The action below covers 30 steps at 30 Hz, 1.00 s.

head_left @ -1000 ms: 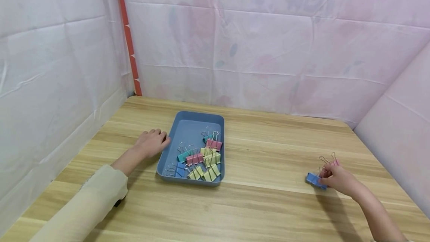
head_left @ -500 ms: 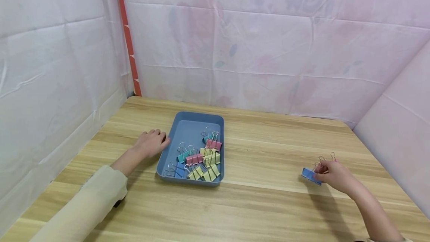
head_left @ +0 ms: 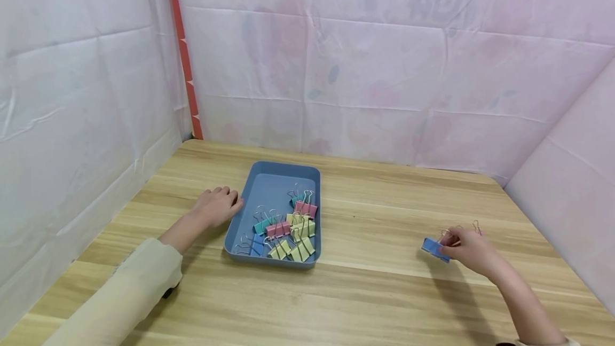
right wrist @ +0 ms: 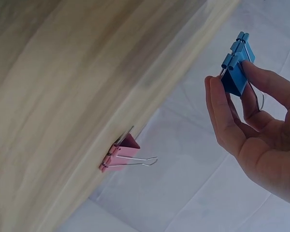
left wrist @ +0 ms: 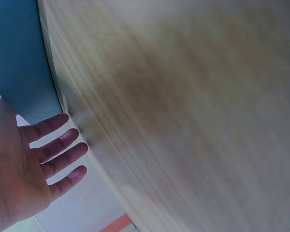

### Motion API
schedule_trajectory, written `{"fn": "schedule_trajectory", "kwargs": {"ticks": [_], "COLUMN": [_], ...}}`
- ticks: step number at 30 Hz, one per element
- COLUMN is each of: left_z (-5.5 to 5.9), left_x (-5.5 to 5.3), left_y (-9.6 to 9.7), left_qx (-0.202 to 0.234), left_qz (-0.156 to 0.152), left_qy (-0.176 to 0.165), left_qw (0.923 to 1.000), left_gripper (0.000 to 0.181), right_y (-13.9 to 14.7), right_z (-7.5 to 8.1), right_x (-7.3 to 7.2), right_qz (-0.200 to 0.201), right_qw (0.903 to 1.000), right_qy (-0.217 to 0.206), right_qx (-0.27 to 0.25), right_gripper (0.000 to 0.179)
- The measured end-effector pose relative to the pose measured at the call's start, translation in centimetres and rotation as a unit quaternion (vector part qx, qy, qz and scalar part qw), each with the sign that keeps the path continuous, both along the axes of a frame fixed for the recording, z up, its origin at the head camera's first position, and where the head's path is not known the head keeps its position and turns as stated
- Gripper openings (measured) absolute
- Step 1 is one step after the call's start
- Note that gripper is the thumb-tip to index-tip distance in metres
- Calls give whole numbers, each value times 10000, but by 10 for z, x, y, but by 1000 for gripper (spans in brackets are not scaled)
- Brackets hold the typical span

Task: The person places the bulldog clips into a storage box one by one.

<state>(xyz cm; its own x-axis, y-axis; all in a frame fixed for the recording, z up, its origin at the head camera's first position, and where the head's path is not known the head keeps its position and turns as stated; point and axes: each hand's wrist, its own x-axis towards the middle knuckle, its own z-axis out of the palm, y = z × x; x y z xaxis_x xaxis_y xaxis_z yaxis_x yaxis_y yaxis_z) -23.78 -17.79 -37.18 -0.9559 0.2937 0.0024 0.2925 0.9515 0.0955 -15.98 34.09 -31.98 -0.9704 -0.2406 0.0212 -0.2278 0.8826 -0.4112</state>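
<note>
My right hand [head_left: 468, 250] pinches a blue binder clip [head_left: 435, 250] between thumb and fingers, lifted above the table's right side. In the right wrist view the blue clip [right wrist: 238, 65] shows clearly in the fingers. A pink binder clip [right wrist: 122, 153] stands on the table behind that hand, mostly hidden in the head view. My left hand [head_left: 216, 207] lies against the left side of a blue-grey tray [head_left: 275, 167], the thumb at its rim. In the left wrist view its fingers [left wrist: 63, 159] are spread and fairly straight. Several yellow, pink, teal and blue binder clips [head_left: 301, 250] lie in the tray.
The wooden table [head_left: 375, 292] extends between the tray and the right hand. Pale cloth walls [head_left: 365, 68] enclose its back and sides, with a red strip [head_left: 182, 52] at the back left corner.
My right hand has lifted the blue binder clip and carried it a little leftward, away from the pink clip. The left hand and the tray have stayed in place.
</note>
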Motion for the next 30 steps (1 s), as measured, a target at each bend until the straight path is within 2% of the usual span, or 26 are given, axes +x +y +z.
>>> {"fn": "schedule_trajectory", "kwargs": {"ticks": [9,20,30], "left_z": [0,0,-2], "left_x": [1,0,-1], "left_y": [0,0,0], "left_qx": [-1,16,43], "left_qz": [26,14,23], "left_qy": [-71,13,11], "left_qw": [10000,10000,10000], "left_gripper": [49,49,48], "right_y": [-12,-26,-37], "right_z": [3,8,11], "right_x": [-1,-6,-10], "right_qz": [-50,61,114], "right_qw": [10000,9993,9981], "right_qy": [-3,-212,-415], "right_qx": [86,-315,-446], "right_gripper": [8,10,10]}}
